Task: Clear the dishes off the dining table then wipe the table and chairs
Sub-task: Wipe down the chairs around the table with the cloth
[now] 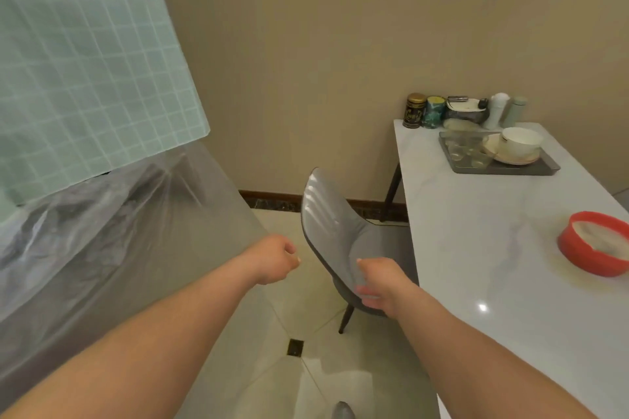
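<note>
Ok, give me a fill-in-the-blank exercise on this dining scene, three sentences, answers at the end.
1. The basin near the table's right edge is coloured ____.
2. The white bowl sits on a plate on a dark ____.
3. The right hand reaches toward the grey ____, while the left hand holds nothing.

Missing words: red; tray; chair

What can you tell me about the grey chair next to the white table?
The grey moulded chair has a smooth, curved one-piece seat and back, plastic or leather-like by its sheen, on thin dark legs. It stands upright on the pale tiled floor, beside the white marble-look table, its seat facing it. The right hand overlaps the seat's near edge, fingers loosely spread; whether it touches is unclear.
</note>
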Demonstrator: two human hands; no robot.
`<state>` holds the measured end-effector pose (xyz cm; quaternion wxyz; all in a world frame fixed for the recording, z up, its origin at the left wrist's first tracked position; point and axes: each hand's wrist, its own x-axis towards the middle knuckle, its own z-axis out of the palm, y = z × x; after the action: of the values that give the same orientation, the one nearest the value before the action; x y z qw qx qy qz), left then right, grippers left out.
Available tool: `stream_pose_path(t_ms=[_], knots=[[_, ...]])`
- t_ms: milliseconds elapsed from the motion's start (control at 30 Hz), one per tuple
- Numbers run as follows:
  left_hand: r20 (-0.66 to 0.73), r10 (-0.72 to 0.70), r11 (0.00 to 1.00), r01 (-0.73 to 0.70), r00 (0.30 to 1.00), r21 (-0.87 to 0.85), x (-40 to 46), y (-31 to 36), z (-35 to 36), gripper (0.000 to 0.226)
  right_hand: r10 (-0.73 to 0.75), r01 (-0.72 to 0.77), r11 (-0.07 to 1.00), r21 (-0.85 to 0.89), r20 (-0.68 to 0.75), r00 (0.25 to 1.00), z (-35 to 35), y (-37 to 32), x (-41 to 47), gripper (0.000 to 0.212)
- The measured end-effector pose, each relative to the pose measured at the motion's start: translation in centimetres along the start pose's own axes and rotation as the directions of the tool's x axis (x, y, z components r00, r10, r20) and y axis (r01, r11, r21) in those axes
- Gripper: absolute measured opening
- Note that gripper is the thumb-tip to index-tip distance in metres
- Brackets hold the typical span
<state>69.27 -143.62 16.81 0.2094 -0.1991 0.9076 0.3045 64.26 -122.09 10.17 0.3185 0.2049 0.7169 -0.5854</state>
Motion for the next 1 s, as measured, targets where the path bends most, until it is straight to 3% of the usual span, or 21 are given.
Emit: stream_pose_path(t_ms=[200, 300, 433, 567, 700, 767, 900, 1000], knots=[[-0.033, -0.091, 0.996, 0.092, 0.995, 0.020, 11.5, 0.7, -9.3, 0.038, 0.094, -0.103, 0.985, 0.140, 0.066, 0.993, 4.7, -7.5, 10.5, 0.042], [-0.038, -0.062, 0.998, 0.063, 0.997, 0.026, 16.9, 2.3, -12.5, 0.038, 0.106, -0.108, 0.984, 0.140, 0.026, 0.994, 5.3, -10.7, 13.9, 0.038], [0.058, -0.023, 0.997, 0.018, 0.998, 0.080, 24.3, 4.4, -14.5, 0.038, 0.156, -0.151, 0.976, 0.159, -0.018, 0.988, 5.9, -13.0, 17.0, 0.029], [0.140, 0.082, 0.984, -0.102, 0.987, 0.145, 34.4, 7.4, -15.5, 0.015, 0.227, -0.186, 0.949, 0.256, -0.140, 0.964, 5.9, -13.6, 21.5, 0.020], [0.210, 0.141, 0.976, -0.171, 0.968, 0.135, 44.7, 9.3, -14.2, 0.023, 0.399, -0.254, 0.862, 0.440, -0.279, 0.873, 7.1, -12.5, 25.1, 0.011], [0.268, 0.132, 0.972, -0.178, 0.954, 0.155, 48.9, 9.8, -13.2, 0.031, 0.518, -0.330, 0.798, 0.504, -0.293, 0.804, 8.7, -11.6, 26.2, 0.017], [0.366, 0.119, 0.953, -0.210, 0.923, 0.219, 54.3, 10.6, -11.5, 0.038, 0.677, -0.507, 0.693, 0.513, -0.223, 0.701, 12.8, -10.2, 26.7, 0.054], [0.445, 0.040, 0.962, -0.155, 0.895, 0.225, 57.2, 10.7, -9.7, 0.030, 0.748, -0.543, 0.575, 0.613, -0.124, 0.652, 16.2, -9.5, 28.1, 0.054]])
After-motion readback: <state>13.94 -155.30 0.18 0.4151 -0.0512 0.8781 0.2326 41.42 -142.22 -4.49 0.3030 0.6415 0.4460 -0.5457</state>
